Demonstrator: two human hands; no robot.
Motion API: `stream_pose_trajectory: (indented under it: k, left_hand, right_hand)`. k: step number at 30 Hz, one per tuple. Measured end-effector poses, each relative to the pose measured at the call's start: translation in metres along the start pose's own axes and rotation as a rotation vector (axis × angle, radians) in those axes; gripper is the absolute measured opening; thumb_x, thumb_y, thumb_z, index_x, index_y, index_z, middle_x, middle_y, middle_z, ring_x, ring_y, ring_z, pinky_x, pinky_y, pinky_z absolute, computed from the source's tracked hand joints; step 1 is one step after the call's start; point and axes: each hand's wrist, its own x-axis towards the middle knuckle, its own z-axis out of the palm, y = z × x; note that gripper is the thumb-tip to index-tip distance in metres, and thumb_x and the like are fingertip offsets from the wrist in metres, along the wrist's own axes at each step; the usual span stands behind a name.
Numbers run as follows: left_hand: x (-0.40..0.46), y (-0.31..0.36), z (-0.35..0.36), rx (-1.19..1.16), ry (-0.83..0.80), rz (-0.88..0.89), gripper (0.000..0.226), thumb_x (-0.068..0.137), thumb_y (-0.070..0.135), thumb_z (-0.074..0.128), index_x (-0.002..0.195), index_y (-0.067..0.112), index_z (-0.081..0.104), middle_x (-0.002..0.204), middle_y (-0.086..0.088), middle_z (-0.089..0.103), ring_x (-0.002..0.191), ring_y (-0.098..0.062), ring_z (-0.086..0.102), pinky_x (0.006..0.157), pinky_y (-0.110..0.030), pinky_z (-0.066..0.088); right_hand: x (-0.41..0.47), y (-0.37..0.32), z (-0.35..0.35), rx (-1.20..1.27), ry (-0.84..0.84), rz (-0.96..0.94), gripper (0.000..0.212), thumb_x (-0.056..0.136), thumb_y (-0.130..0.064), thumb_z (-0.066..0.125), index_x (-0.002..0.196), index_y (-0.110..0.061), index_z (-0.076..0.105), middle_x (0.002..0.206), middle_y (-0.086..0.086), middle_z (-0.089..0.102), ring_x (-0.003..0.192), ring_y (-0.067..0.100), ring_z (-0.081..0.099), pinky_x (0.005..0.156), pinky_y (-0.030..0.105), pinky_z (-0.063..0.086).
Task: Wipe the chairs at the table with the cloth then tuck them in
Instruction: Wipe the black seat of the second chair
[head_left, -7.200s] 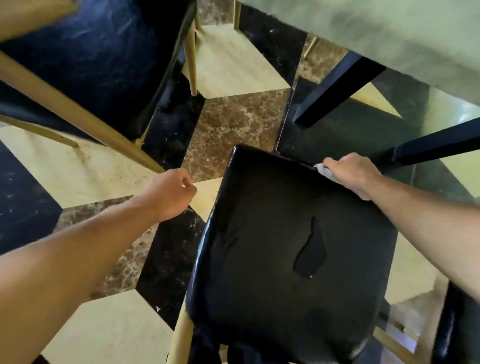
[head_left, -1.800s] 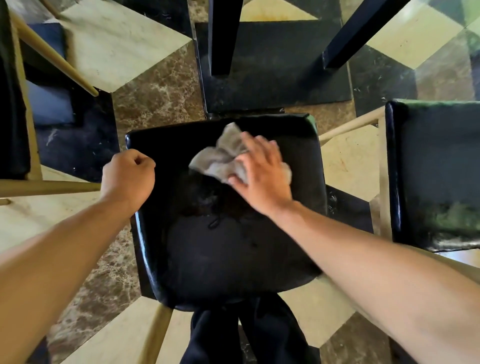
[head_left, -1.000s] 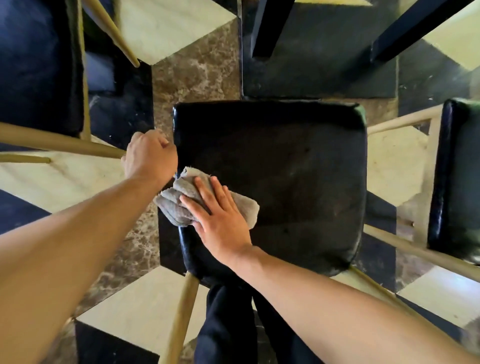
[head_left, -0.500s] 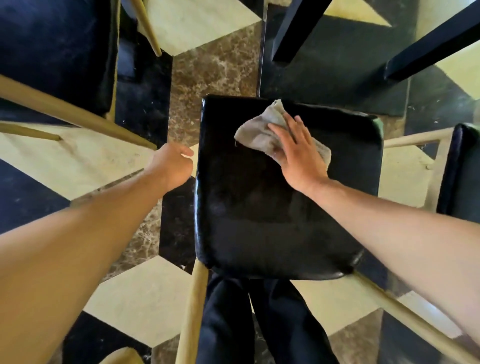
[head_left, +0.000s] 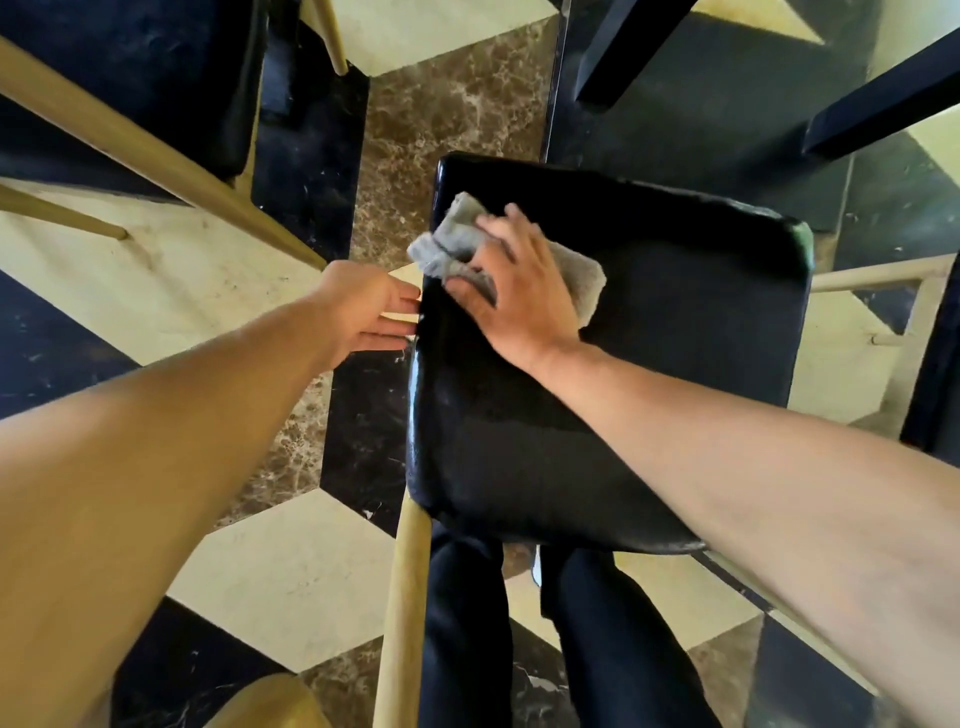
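Note:
A chair with a glossy black seat (head_left: 675, 364) and pale wooden legs stands right below me. My right hand (head_left: 519, 291) lies flat on a crumpled grey cloth (head_left: 452, 241), pressing it onto the seat's far left corner. My left hand (head_left: 369, 306) rests with its fingers spread against the seat's left edge, holding nothing. Both forearms reach in from the bottom of the view.
A second black chair (head_left: 130, 78) with wooden legs stands at the upper left. Another chair's wooden frame (head_left: 883, 275) shows at the right edge. Black table legs (head_left: 623, 47) rise beyond the seat. My dark trouser legs (head_left: 467, 623) stand behind the chair on the patterned tile floor.
My right hand has slid the cloth leftward along the far edge to the seat's left corner. My left hand has opened and moved against the seat's left edge.

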Motion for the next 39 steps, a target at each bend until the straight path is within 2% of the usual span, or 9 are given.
stream_pose_trajectory:
  k: [5, 8, 9, 11, 13, 16, 21, 35, 39]
  left_hand:
    - [0.004, 0.0, 0.003, -0.027, 0.022, 0.043, 0.026, 0.096, 0.025, 0.051, 0.109, 0.012, 0.07, 0.105, -0.013, 0.075, 0.094, -0.029, 0.074, 0.085, -0.045, 0.061]
    - [0.005, 0.002, 0.015, 0.304, 0.129, 0.175, 0.025, 0.096, 0.036, 0.055, 0.085, 0.016, 0.064, 0.093, -0.005, 0.068, 0.083, -0.021, 0.064, 0.076, -0.039, 0.055]
    - [0.003, 0.003, 0.022, 0.419, 0.163, 0.212, 0.026, 0.094, 0.041, 0.056, 0.087, 0.017, 0.063, 0.092, -0.006, 0.065, 0.081, -0.021, 0.06, 0.072, -0.038, 0.05]
    - [-0.001, 0.006, 0.034, 0.545, 0.252, 0.249, 0.043, 0.09, 0.049, 0.058, 0.117, 0.017, 0.061, 0.108, -0.007, 0.063, 0.091, -0.022, 0.057, 0.074, -0.037, 0.045]
    - [-0.003, 0.01, 0.041, 0.562, 0.392, 0.326, 0.056, 0.09, 0.047, 0.059, 0.134, 0.014, 0.051, 0.126, -0.009, 0.054, 0.103, -0.026, 0.055, 0.081, -0.036, 0.041]
    - [-0.005, 0.017, 0.057, 0.594, 0.518, 0.416, 0.047, 0.091, 0.035, 0.06, 0.131, 0.012, 0.051, 0.132, -0.014, 0.049, 0.117, -0.033, 0.052, 0.088, -0.038, 0.041]
    - [-0.015, 0.015, 0.085, 0.74, 0.485, 0.417, 0.05, 0.094, 0.029, 0.058, 0.14, 0.011, 0.048, 0.142, -0.016, 0.043, 0.13, -0.038, 0.045, 0.101, -0.047, 0.042]
    - [-0.046, 0.002, 0.141, 0.754, 0.501, 0.324, 0.047, 0.095, 0.026, 0.055, 0.137, 0.009, 0.046, 0.137, -0.016, 0.041, 0.129, -0.037, 0.042, 0.102, -0.048, 0.044]
    - [-0.051, -0.005, 0.152, 0.786, 0.483, 0.308, 0.05, 0.095, 0.025, 0.057, 0.14, 0.01, 0.044, 0.14, -0.015, 0.04, 0.13, -0.038, 0.043, 0.102, -0.05, 0.045]
  right_hand:
    - [-0.034, -0.017, 0.031, -0.017, 0.035, -0.246, 0.029, 0.09, -0.028, 0.073, 0.11, -0.008, 0.07, 0.14, 0.01, 0.059, 0.146, 0.035, 0.037, 0.124, 0.051, 0.025]
    - [-0.04, -0.009, 0.034, -0.006, 0.003, -0.37, 0.032, 0.086, -0.026, 0.074, 0.113, -0.008, 0.072, 0.135, 0.008, 0.063, 0.146, 0.033, 0.039, 0.126, 0.045, 0.021]
    - [-0.041, -0.007, 0.032, -0.01, -0.016, -0.387, 0.031, 0.086, -0.027, 0.074, 0.11, -0.007, 0.072, 0.135, 0.008, 0.063, 0.145, 0.032, 0.038, 0.126, 0.044, 0.02]
    - [-0.045, -0.002, 0.028, 0.009, -0.059, -0.428, 0.026, 0.085, -0.025, 0.074, 0.101, -0.004, 0.07, 0.133, 0.009, 0.063, 0.143, 0.034, 0.038, 0.125, 0.047, 0.024]
    - [-0.052, 0.002, 0.026, 0.026, -0.119, -0.475, 0.024, 0.085, -0.024, 0.074, 0.097, -0.004, 0.07, 0.134, 0.009, 0.063, 0.146, 0.035, 0.037, 0.125, 0.047, 0.023]
    - [-0.066, 0.012, 0.019, 0.05, -0.21, -0.53, 0.019, 0.087, -0.024, 0.074, 0.093, -0.007, 0.067, 0.138, 0.007, 0.062, 0.15, 0.034, 0.033, 0.127, 0.046, 0.019]
    - [-0.095, 0.034, 0.011, 0.088, -0.291, -0.566, 0.014, 0.087, -0.021, 0.074, 0.09, -0.01, 0.065, 0.144, 0.005, 0.058, 0.152, 0.033, 0.027, 0.127, 0.046, 0.015]
    - [-0.133, 0.133, -0.052, -0.032, -0.509, -0.796, 0.012, 0.09, -0.019, 0.075, 0.094, -0.01, 0.068, 0.152, 0.008, 0.051, 0.153, 0.036, 0.026, 0.125, 0.053, 0.023]
    - [-0.145, 0.179, -0.082, -0.123, -0.578, -0.827, 0.01, 0.093, -0.024, 0.071, 0.097, -0.015, 0.069, 0.161, 0.006, 0.039, 0.156, 0.033, 0.018, 0.127, 0.048, 0.017]
